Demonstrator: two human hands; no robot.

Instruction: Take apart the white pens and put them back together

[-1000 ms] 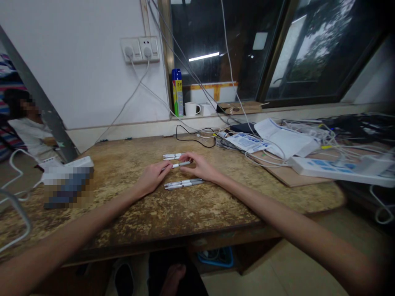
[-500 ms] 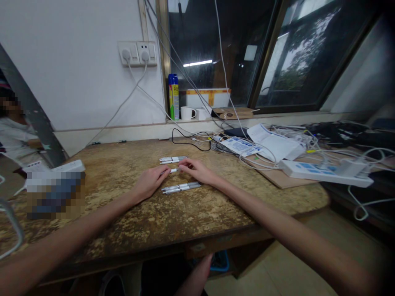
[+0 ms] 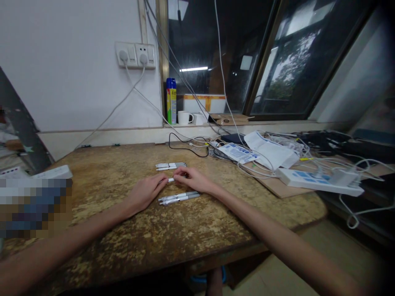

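Observation:
Just above the worn wooden table [image 3: 123,234], a white pen [image 3: 170,180] is held level between my two hands. My left hand [image 3: 147,189] pinches its left end, and my right hand [image 3: 191,181] closes thumb and fingers on its right end. Only the pen's short white middle shows; both ends are hidden by fingers. Beyond my hands lies a small group of white and grey pens [image 3: 168,166], side by side. Nearer to me, under my right wrist, lie several more white and grey pens [image 3: 179,197] in a bunch.
A white power strip [image 3: 317,181], tangled cables and a white plastic packet [image 3: 268,152] cover the right side. A spray can [image 3: 171,101] and white mug [image 3: 184,118] stand on the windowsill. At the left sits a white box-like object [image 3: 54,172] beside a blurred patch.
My view has shifted, so the scene sits slightly lower and further left. Both hands stay on the same pen; the right fingers have moved closer to the left ones.

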